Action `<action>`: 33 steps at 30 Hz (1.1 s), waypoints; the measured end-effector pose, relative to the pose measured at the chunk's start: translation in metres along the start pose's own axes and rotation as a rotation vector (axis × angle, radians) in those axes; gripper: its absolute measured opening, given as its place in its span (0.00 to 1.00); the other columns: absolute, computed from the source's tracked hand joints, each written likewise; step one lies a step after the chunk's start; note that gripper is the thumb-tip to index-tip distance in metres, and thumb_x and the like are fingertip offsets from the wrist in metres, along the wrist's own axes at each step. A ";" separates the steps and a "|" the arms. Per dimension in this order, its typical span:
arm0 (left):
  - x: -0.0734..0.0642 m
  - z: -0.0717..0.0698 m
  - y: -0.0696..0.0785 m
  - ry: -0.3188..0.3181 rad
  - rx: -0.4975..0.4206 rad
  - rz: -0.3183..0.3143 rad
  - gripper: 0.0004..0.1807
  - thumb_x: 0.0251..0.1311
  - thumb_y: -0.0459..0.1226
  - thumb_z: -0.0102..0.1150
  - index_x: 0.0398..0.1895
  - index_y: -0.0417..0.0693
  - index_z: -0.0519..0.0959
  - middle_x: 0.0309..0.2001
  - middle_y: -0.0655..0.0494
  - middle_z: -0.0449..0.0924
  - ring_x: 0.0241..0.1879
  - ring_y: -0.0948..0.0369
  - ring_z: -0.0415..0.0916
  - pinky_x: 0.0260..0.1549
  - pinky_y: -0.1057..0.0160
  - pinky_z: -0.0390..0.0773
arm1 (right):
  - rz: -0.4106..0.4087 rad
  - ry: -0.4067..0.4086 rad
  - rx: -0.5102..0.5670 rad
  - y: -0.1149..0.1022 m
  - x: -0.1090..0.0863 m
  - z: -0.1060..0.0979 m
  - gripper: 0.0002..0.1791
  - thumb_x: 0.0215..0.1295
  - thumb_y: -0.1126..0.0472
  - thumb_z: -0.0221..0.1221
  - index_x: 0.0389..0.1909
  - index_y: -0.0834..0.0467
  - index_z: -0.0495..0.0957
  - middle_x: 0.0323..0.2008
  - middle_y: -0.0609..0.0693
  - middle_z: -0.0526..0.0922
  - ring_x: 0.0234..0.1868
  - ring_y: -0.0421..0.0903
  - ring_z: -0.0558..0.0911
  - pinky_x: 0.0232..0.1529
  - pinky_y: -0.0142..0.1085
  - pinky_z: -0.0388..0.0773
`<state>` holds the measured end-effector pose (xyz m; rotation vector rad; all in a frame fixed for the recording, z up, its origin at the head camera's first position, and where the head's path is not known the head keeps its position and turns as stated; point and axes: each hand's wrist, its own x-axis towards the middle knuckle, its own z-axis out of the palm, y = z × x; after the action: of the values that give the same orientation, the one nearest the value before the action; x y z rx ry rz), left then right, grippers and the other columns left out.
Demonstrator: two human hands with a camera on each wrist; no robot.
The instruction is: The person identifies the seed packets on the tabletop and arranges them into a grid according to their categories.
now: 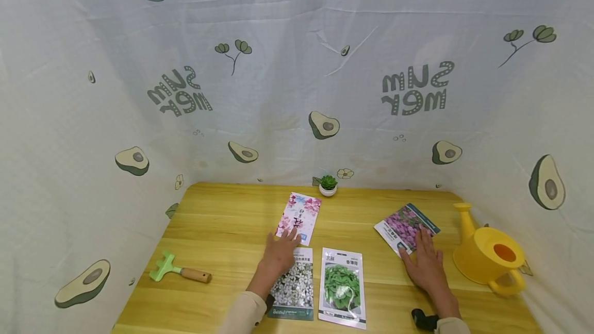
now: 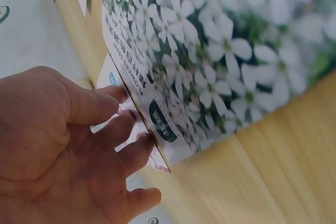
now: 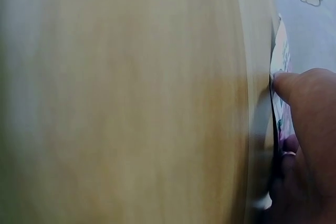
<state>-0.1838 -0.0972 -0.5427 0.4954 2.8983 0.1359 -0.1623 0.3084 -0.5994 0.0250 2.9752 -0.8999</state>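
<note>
Loosely spread, the left hand's point(image 1: 280, 254) fingers touch a pink packet point(image 1: 300, 215) at its one o'clock; the right hand point(image 1: 427, 268), fingers extended, touches a purple-flowered packet point(image 1: 400, 227) at eleven (a yellow watering can point(image 1: 480, 259) sits at three).

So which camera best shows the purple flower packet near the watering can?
The head view: most of the purple flower packet shows face up, though the right hand covers part. The right wrist view catches only a thin strip, nearly edge on; the left wrist view misses it.
</note>
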 end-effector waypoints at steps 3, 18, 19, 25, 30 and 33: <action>0.001 0.002 0.003 0.016 0.018 -0.013 0.31 0.70 0.31 0.58 0.77 0.50 0.76 0.80 0.53 0.69 0.79 0.51 0.67 0.75 0.35 0.67 | 0.003 -0.005 -0.002 0.000 0.001 0.000 0.51 0.86 0.44 0.49 0.80 0.81 0.36 0.83 0.76 0.28 0.83 0.76 0.33 0.76 0.77 0.27; -0.001 0.012 0.021 0.048 0.169 -0.087 0.30 0.74 0.36 0.62 0.78 0.52 0.74 0.79 0.53 0.71 0.78 0.52 0.69 0.75 0.41 0.69 | 0.014 -0.009 -0.016 0.001 0.004 0.004 0.51 0.85 0.42 0.49 0.80 0.80 0.38 0.83 0.75 0.28 0.83 0.75 0.33 0.74 0.78 0.25; 0.000 0.012 0.023 0.056 0.179 -0.091 0.29 0.75 0.37 0.62 0.78 0.52 0.74 0.79 0.54 0.72 0.77 0.52 0.69 0.74 0.42 0.70 | 0.015 -0.010 -0.018 0.000 0.004 0.004 0.51 0.85 0.43 0.49 0.80 0.80 0.38 0.83 0.75 0.29 0.83 0.76 0.33 0.74 0.78 0.25; 0.003 0.015 0.030 0.065 0.221 -0.112 0.28 0.77 0.43 0.60 0.78 0.51 0.74 0.78 0.53 0.73 0.76 0.51 0.72 0.73 0.43 0.73 | 0.019 -0.013 -0.044 -0.001 0.004 0.001 0.51 0.85 0.44 0.50 0.80 0.81 0.38 0.83 0.76 0.29 0.83 0.76 0.34 0.74 0.79 0.25; 0.005 0.017 0.032 0.057 0.258 -0.125 0.30 0.76 0.43 0.61 0.79 0.52 0.72 0.78 0.54 0.72 0.76 0.51 0.72 0.72 0.44 0.74 | 0.027 -0.029 -0.069 -0.002 0.005 -0.001 0.51 0.85 0.43 0.49 0.80 0.81 0.38 0.83 0.76 0.29 0.83 0.76 0.34 0.74 0.79 0.25; 0.006 0.019 0.033 0.066 0.266 -0.126 0.30 0.75 0.43 0.62 0.78 0.52 0.73 0.77 0.54 0.73 0.75 0.51 0.72 0.71 0.44 0.75 | 0.023 -0.028 -0.078 -0.003 0.004 -0.001 0.51 0.85 0.43 0.48 0.80 0.81 0.38 0.83 0.76 0.29 0.83 0.77 0.34 0.73 0.80 0.26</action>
<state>-0.1750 -0.0632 -0.5579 0.3529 3.0176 -0.2594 -0.1669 0.3065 -0.5967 0.0435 2.9752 -0.7742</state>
